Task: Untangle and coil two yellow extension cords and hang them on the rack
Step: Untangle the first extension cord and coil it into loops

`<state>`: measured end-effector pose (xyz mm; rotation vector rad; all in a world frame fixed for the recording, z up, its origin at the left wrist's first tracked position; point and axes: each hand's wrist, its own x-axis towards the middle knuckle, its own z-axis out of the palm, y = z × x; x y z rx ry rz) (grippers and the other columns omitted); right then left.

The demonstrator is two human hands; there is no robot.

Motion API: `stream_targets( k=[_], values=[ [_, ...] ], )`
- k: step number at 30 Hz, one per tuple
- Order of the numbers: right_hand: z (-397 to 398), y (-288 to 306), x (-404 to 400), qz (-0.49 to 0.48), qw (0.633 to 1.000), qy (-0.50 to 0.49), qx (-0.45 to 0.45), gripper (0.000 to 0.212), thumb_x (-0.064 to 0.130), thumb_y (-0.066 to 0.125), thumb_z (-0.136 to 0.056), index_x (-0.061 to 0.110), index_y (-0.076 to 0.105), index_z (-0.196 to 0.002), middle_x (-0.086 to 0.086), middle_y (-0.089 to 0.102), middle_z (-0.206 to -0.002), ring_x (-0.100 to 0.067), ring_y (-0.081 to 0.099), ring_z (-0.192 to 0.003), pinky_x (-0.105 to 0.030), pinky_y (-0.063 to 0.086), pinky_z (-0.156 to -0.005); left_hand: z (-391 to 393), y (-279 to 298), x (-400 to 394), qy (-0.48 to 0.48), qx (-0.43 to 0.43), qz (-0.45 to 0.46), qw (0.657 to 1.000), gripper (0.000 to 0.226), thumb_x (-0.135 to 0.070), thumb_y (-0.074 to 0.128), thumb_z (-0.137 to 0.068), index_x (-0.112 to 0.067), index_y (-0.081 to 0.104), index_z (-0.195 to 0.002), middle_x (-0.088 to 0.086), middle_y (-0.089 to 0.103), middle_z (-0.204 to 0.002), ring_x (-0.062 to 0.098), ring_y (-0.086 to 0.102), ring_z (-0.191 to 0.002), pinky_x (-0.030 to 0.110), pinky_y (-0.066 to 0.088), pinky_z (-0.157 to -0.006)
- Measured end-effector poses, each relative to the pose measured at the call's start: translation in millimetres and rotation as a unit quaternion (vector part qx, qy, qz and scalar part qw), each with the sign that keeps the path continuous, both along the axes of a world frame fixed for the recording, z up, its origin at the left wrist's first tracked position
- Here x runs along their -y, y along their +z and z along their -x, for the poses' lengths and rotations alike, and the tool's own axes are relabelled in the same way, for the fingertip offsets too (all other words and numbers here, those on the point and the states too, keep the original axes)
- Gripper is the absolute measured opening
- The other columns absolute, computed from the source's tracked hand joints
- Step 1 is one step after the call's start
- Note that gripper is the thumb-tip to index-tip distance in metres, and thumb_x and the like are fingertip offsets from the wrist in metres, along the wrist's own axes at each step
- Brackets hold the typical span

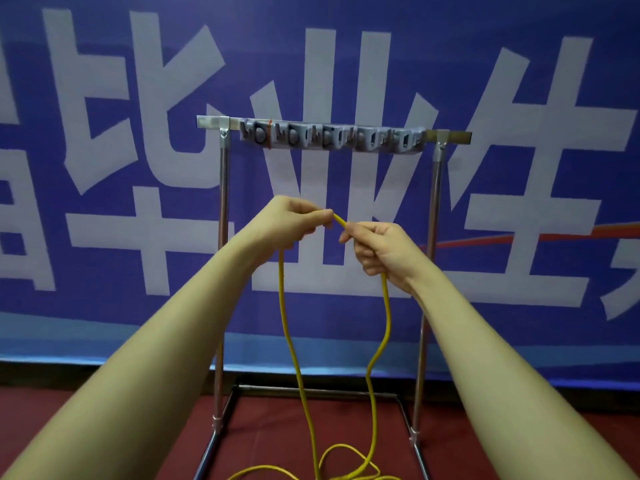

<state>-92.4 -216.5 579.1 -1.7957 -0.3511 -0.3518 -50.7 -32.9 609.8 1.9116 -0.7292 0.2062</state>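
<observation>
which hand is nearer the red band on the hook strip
Left. The left hand is almost straight below the red band; the right hand is lower and further right. Both grip the yellow cord.

I see a thin yellow extension cord (375, 368) draped in two hanging strands, looping on the floor before the metal-framed hook rack (332, 136).
</observation>
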Motion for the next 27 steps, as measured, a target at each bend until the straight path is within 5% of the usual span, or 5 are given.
stream_targets(
  k=[5, 14, 22, 27],
  values=[
    [-7.1, -53.7, 14.8, -0.088, 0.995, -0.047, -0.013, 0.019, 0.018, 0.054, -0.096, 0.008, 0.063, -0.081, 0.005, 0.039, -0.05, -0.006, 0.028, -0.041, -0.017, 0.025, -0.038, -12.8, -16.2, -16.1, 0.077, -0.017, 0.168, 0.983, 0.024, -0.034, 0.062, -0.093, -0.019, 0.074, -0.079, -0.016, 0.045, -0.046, 0.005, 0.035, -0.05, 0.016, 0.029, -0.042],
    [-19.0, -79.3, 6.0, -0.086, 0.988, -0.127, -0.018, 0.034, 0.029, 0.044, -0.101, 0.018, 0.055, -0.07, 0.001, 0.052, -0.057, -0.003, 0.035, -0.042, -0.016, 0.027, -0.04, -25.4, -52.8, -25.7, 0.042, -0.078, -0.042, 0.995, 0.022, -0.028, 0.056, -0.097, -0.014, 0.07, -0.087, 0.004, 0.062, -0.069, 0.012, 0.052, -0.059, 0.023, 0.049, -0.057],
    [-14.1, -38.7, -10.3, 0.062, 0.996, -0.065, 0.023, 0.033, 0.035, 0.044, -0.1, 0.015, 0.054, -0.075, 0.005, 0.047, -0.057, -0.004, 0.038, -0.048, -0.019, 0.031, -0.047, -17.6, -43.6, 1.4, -0.023, -0.044, 0.077, 0.996, 0.031, -0.032, 0.053, -0.099, -0.006, 0.07, -0.099, -0.002, 0.051, -0.066, 0.008, 0.041, -0.053, 0.017, 0.036, -0.046],
    [-19.3, -70.7, -0.8, -0.003, 0.999, -0.049, 0.0, 0.02, 0.02, 0.053, -0.097, 0.012, 0.061, -0.081, 0.003, 0.042, -0.056, -0.009, 0.038, -0.049, -0.022, 0.041, -0.05, -19.8, -52.6, 2.4, 0.043, -0.012, 0.137, 0.99, 0.027, -0.03, 0.055, -0.098, -0.008, 0.071, -0.09, -0.003, 0.05, -0.066, 0.007, 0.04, -0.054, 0.017, 0.034, -0.043]
  ],
)
